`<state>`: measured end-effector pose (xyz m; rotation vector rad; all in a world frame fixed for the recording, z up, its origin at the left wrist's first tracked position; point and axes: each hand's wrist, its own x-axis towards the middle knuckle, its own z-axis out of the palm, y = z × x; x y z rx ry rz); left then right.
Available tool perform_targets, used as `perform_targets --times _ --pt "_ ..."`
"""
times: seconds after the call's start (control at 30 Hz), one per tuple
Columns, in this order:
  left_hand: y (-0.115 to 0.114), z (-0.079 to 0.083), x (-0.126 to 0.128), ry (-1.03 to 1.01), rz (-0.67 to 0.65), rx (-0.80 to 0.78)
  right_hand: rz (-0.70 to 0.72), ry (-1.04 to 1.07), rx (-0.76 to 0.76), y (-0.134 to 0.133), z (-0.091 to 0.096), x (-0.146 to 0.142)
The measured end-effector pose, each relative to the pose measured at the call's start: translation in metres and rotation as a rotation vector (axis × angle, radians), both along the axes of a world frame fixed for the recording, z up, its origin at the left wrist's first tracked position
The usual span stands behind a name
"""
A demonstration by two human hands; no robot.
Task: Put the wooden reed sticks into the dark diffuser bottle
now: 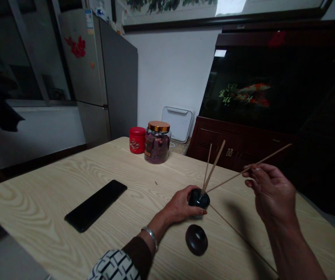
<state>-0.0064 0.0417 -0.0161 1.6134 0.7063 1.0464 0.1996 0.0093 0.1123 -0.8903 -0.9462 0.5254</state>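
My left hand [179,205] is wrapped round a small dark diffuser bottle [199,199] standing on the table. Several thin reed sticks [213,168] rise out of the bottle's neck, leaning right. Between the thumb and fingers of my right hand [275,190] is pinched a long reed stick [274,155]; its lower end reaches the bottle's mouth, though whether it is inside I cannot tell. Another thin stick [243,235] slants from beside the bottle towards the near edge. A round dark wooden cap [196,240] with a centre hole lies just in front of the bottle.
On the wood-grain table [91,169] a black phone [96,206] lies to the left. Further back stand a red canister [137,140] and a glass jar [157,147] with a copper-coloured lid. Behind are a fridge [117,74] and a dark fish tank [243,77].
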Motion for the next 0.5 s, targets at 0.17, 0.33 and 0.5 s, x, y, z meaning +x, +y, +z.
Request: perform_targets --times 0.17,0.33,0.5 --pt "0.000 0.000 0.000 0.025 0.016 0.013 -0.003 -0.082 -0.017 0.000 -0.004 -0.006" --pt "0.000 0.000 -0.001 0.021 0.005 0.007 0.016 -0.155 -0.043 0.000 -0.009 -0.009" --pt "-0.001 0.002 -0.001 0.032 0.010 0.007 0.043 -0.251 -0.076 0.002 -0.014 -0.013"
